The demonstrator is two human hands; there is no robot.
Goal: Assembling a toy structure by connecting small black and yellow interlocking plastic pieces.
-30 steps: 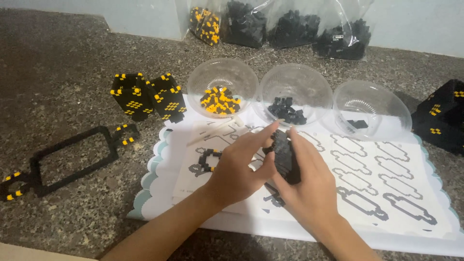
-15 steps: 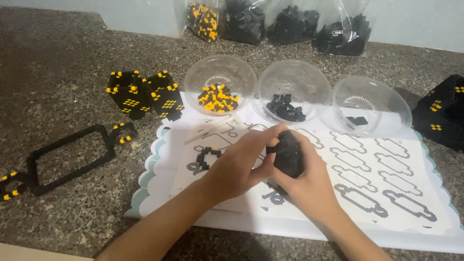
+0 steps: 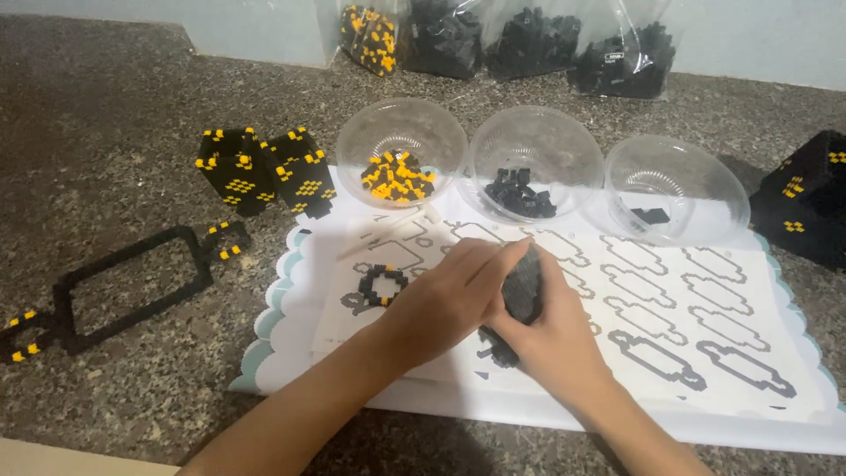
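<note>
Gripping a small brick build with little room for error

Pressing together over the printed paper sheet with part outlines (image 3: pixel 670 317), both hands are closed on the same thing: a dark block-shaped assembly of tiny black plastic bricks (image 3: pixel 522 291). The right hand (image 3: pixel 555 339) cups it from below and behind, the left hand (image 3: pixel 445 300) bears on it from the front, fingers across its face. It sits just above the sheet, near its middle.

The likeliest trouble, as I judge it, is the assembly itself giving way: squeezed unevenly, small studs could pop loose, and black pieces would be hard to spot on the dark speckled stone counter (image 3: pixel 106 123). A few loose black bits (image 3: pixel 498 353) already lie under the hands. The little black-and-yellow ring of bricks (image 3: pixel 381 284) lies just beside the left wrist, so a sliding forearm could scatter it. Farther out, a sweep of either hand could tip the clear plastic bowl of yellow and black bricks (image 3: pixel 401 145), the clear bowl of black bricks (image 3: pixel 536 159) or the nearly empty clear bowl (image 3: pixel 674 181).
</note>
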